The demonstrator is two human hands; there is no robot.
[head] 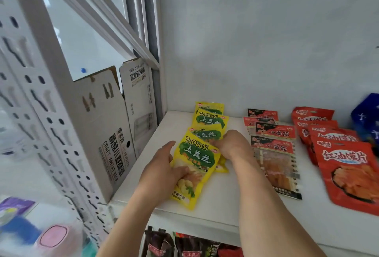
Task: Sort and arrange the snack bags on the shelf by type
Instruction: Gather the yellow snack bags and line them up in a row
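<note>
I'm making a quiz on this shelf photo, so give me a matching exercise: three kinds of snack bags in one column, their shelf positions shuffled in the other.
Column 1:
1. yellow bags
2. red-and-black bags
3. red bags

Column 2:
A. middle row
B. right row
C. left row, nearest the cardboard box

Pairs: 1-C, 2-A, 3-B

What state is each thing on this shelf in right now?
Front yellow bag: tilted, held by both hands.
Other yellow bags: flat, overlapping row.
Black-red bags: flat, overlapping row.
Red bags: flat, overlapping row.
Left hand: gripping.
Right hand: gripping.
</note>
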